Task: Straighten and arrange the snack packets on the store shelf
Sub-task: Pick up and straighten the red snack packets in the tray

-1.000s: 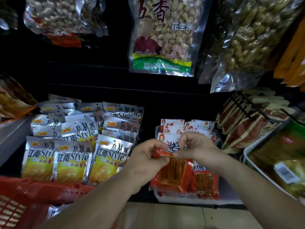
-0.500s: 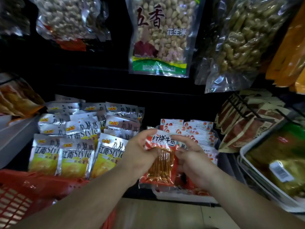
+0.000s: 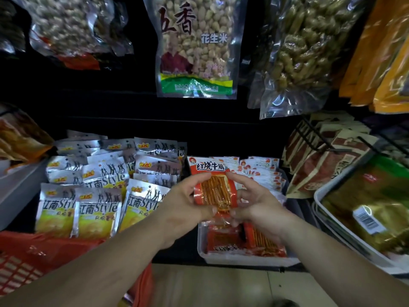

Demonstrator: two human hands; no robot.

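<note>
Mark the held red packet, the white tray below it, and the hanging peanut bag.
red packet [image 3: 215,191]: head view, on its clear window over the sticks.
white tray [image 3: 243,260]: head view, on its front wall.
peanut bag [image 3: 197,47]: head view, on the peanuts at mid-bag.

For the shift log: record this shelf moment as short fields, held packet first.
held: red packet, upright, above the white tray
left hand: grips its left edge
right hand: holds its right edge
tray contents: more red packets, some lying flat at the front
left of tray: silver and yellow packets in overlapping rows
above: peanut bag hanging
lower left: red basket
</note>
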